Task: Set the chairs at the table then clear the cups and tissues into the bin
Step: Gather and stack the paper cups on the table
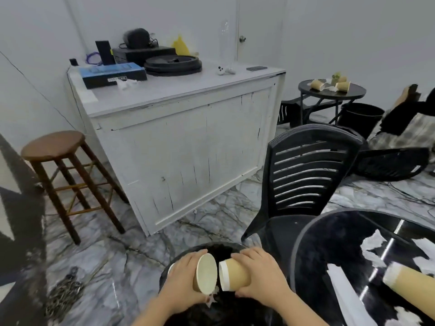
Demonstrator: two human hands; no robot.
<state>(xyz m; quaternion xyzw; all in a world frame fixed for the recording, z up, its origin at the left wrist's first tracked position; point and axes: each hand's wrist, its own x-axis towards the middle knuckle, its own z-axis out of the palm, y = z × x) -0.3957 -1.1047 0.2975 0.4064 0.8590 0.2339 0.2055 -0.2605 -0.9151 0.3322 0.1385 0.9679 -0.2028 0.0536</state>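
My left hand (180, 280) grips a tan paper cup (207, 272) turned on its side, its base facing me. My right hand (263, 276) holds a second tan paper cup (235, 274), white rim pointing left. Both cups hang over the open black bin (164, 274) at the bottom centre. A third paper cup (409, 282) lies on its side on the round black table (317, 255) at the lower right, among torn white tissues (374, 243). A black plastic chair (306, 175) stands upright beside that table.
Another black chair (393, 163) lies tipped over on the marble floor at right. A far small black table (332, 91) carries more cups and tissue, with a second black bin (362, 116) beside it. A white cabinet (188, 137) and a wooden stool (63, 175) stand left.
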